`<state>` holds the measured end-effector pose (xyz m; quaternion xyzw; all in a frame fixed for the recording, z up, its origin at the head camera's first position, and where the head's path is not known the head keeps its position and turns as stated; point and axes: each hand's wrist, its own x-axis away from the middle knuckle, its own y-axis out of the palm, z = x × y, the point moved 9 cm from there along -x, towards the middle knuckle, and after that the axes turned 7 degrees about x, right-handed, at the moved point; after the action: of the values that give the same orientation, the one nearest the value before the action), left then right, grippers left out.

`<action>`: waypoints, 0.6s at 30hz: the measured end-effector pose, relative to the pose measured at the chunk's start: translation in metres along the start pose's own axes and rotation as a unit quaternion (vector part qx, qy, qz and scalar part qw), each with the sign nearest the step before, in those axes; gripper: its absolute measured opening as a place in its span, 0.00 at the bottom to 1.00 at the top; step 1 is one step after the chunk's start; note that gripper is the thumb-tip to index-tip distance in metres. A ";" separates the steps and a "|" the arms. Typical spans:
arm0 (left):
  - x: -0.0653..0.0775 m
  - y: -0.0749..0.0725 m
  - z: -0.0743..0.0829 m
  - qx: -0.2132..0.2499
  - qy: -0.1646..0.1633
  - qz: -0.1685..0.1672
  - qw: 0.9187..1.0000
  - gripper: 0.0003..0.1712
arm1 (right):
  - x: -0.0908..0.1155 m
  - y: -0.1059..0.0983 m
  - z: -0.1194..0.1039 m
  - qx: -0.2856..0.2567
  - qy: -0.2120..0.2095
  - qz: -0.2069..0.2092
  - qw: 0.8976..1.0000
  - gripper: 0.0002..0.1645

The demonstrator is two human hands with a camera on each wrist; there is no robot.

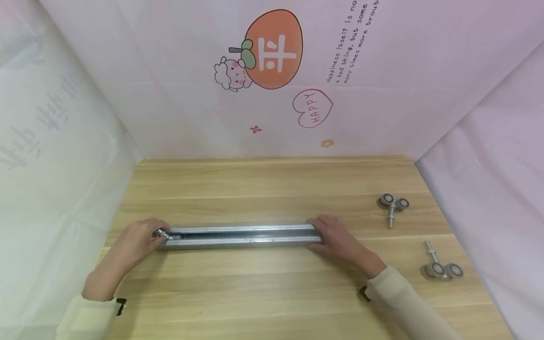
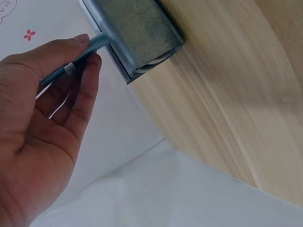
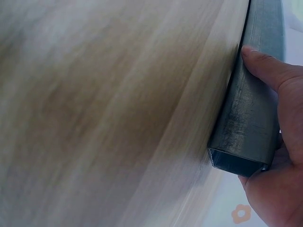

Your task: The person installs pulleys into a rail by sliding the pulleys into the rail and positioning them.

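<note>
A metal track (image 1: 238, 242), with a slot along its upper face, lies crosswise on the wooden table. At its left end my left hand (image 1: 138, 241) pinches the threaded bolt (image 2: 85, 57) of a roller between thumb and fingers. The bolt, with a nut on it, sticks out of the slot at a tilt, and a wheel edge (image 2: 155, 62) shows inside the track's open end in the left wrist view. Around the track's right end, my right hand (image 1: 337, 238) grips both long sides. In the right wrist view its thumb (image 3: 265, 66) lies along the track's side wall.
Two more roller hangers lie on the right of the table: one farther back (image 1: 392, 204), one nearer the right edge (image 1: 442, 267). Each has wheels and a threaded bolt. Printed white sheets (image 1: 182, 118) hang behind and at both sides of the wooden table (image 1: 263, 293).
</note>
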<state>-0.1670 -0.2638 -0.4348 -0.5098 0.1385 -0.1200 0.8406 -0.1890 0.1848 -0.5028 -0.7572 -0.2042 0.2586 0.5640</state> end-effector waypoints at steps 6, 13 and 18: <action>0.004 -0.002 0.004 0.006 0.035 0.030 0.999 0.19 | 0.001 0.002 0.001 -0.004 0.008 -0.014 1.000 0.43; 0.008 0.002 -0.004 0.052 0.013 0.015 0.998 0.35 | 0.000 0.003 0.003 -0.006 0.022 -0.029 0.999 0.44; 0.013 0.012 -0.016 0.083 -0.030 -0.029 0.996 0.50 | 0.000 0.002 0.001 -0.008 0.021 -0.032 0.999 0.45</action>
<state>-0.1600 -0.2755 -0.4537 -0.4453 0.0878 -0.1397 0.8800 -0.1899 0.1851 -0.5047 -0.7598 -0.2188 0.2232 0.5701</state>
